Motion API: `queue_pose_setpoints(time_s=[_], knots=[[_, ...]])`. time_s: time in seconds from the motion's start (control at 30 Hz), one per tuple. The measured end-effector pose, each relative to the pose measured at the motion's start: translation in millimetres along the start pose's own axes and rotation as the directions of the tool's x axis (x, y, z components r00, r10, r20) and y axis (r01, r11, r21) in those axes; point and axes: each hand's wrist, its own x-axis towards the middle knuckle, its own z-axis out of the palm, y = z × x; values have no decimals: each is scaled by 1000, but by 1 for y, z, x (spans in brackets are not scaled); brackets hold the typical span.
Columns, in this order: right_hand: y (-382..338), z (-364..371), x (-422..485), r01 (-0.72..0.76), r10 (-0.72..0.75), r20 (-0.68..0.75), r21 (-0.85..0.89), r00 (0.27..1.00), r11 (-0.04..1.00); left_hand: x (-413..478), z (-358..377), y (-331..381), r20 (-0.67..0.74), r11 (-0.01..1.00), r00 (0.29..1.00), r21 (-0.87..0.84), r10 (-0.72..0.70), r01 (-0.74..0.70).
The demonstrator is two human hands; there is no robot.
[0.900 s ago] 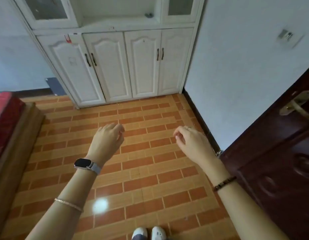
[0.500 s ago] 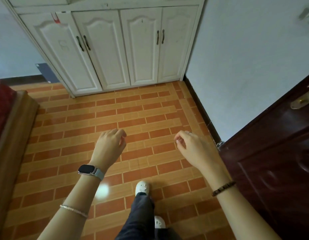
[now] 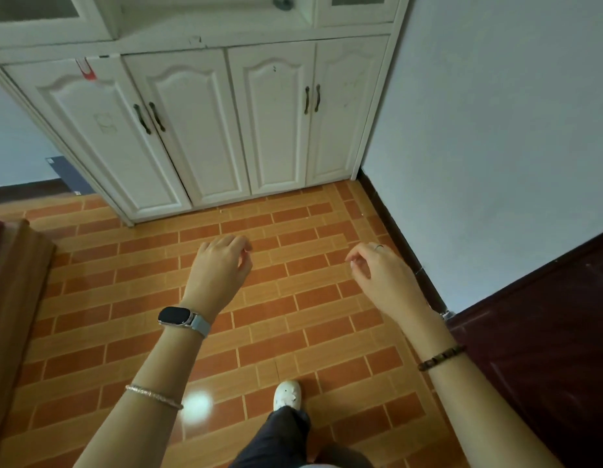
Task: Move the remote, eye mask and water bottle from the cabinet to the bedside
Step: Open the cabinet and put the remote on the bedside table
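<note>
Location of the remote, eye mask and water bottle is not being shown with certainty. Only one small dark object (image 3: 282, 2) is being seen on the open shelf (image 3: 208, 18) of the cabinet (image 3: 198, 136), at the top edge of the view, and its identity cannot be told. The lower doors (image 3: 276, 130) are being shown closed, with the handles (image 3: 311, 99) untouched.

Nothing is being held. The left hand (image 3: 219, 265) and the right hand (image 3: 377, 270) are being held out above the tiled floor (image 3: 293, 309), well apart from the cabinet and from each other. The fingers are loosely curled, with thumbs near the fingertips and nothing pinched. A white shoe (image 3: 286, 395) is being shown ahead of the body, so an approach to the cabinet is being judged as the step in hand, with no item collected yet.

A wooden bed frame (image 3: 13, 282) is being shown at the left edge, and a dark door (image 3: 546, 349) just beside the right forearm.

Faults to be expected:
- Three items are being assigned to two hands. If all are being carried in one trip, the water bottle is likely to be dropped from a shared grip.
- Most of the shelf is being cut off by the frame. A blind reach is likely to tip an upright item.
- A wide swing of the right arm is likely to be stopped by the dark door.
</note>
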Motion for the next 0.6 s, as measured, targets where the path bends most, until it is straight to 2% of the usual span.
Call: queue_pose_setpoints(time_s=[0.27,0.43,0.6], knots=[[18,-5,82,-77,75,-68,-30,995,997,89,10,-28,23,999,999,23,38,-39],[43,-4,133,-78,77,-66,-8,995,997,133,35,-29,76,999,996,20,38,-39],[77,-1,194,-64,65,-63,25,996,998,189,59,-22,68,999,997,10,35,-36]])
